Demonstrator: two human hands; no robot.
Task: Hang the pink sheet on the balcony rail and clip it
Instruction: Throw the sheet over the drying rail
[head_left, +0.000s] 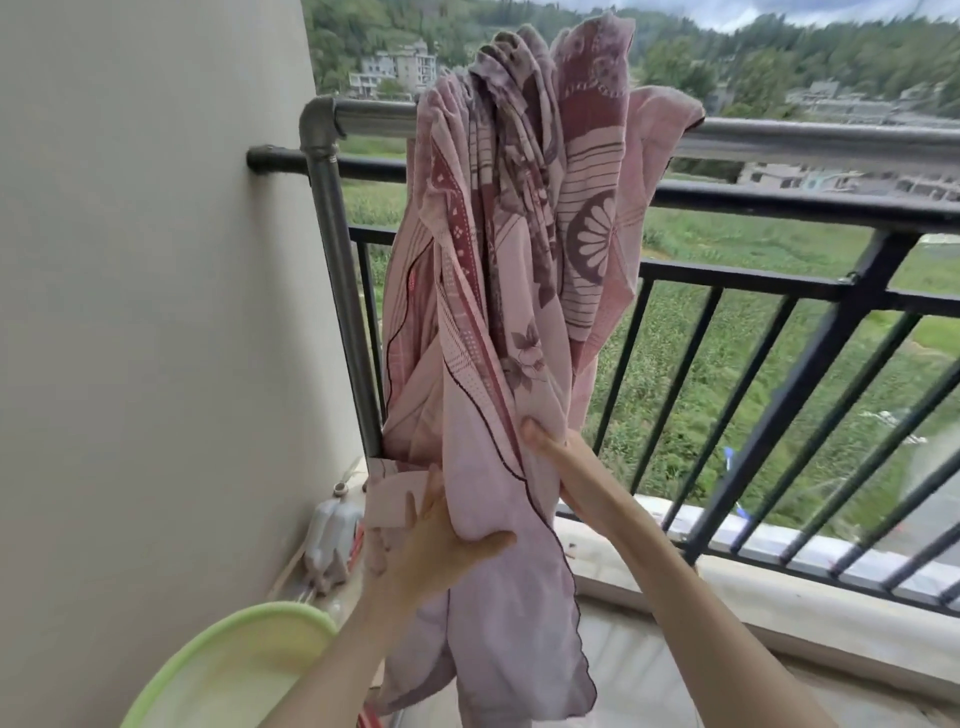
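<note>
Our left hand (441, 540) has its fingers (434, 493) spread nearly straight behind a low fold of the pink sheet (498, 291), with the thumb laid across the front, so the cloth sits between thumb and palm rather than in a tight fist. Our right hand (550, 457) reaches in from the other side; its thumb shows against the fabric, while its other fingers are buried in the folds, so we judge it to be pinching the sheet there. Above, the sheet is bunched in thick vertical pleats, its top lifted up over the grey balcony rail (779, 140) near the corner post, one flap already lying over the rail to the right. Below our hands the tail hangs free. We judge the hanging step to be under way and unfinished: the cloth is gathered, not spread. Next we need to find an edge, draw the sheet sideways along the rail until it lies flat, then clip it; no clips are in view. A green basin (228, 665) sits at lower left.
</note>
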